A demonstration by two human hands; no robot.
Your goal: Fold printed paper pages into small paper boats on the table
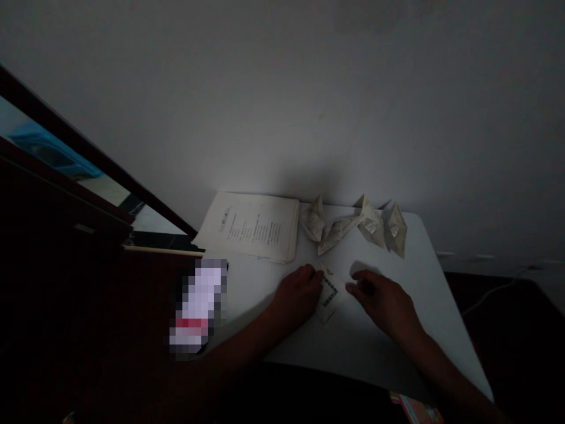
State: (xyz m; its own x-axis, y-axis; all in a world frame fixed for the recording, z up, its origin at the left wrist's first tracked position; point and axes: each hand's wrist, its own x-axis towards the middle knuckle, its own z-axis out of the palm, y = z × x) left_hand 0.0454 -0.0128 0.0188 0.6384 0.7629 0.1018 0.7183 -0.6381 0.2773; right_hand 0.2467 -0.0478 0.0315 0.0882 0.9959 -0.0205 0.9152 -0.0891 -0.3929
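A small folded piece of printed paper (327, 297) lies on the white table, a little right of its middle. My left hand (301, 290) rests against the paper's left side, its fingers curled in and closed on that edge. To the right of the paper is my right hand (383, 297), with thumb and forefinger apart and nothing between them. Behind the hands stand several folded paper boats: one at the left (313, 219), a tilted one (338, 232), and two at the right (371, 221) (395, 228).
A stack of printed sheets (251, 227) lies at the table's back left, by the wall. A phone with a blurred screen (198, 306) is at the left edge. Beyond the right edge runs a white cable (485, 297). A colourful printed item (415, 407) shows below the front edge.
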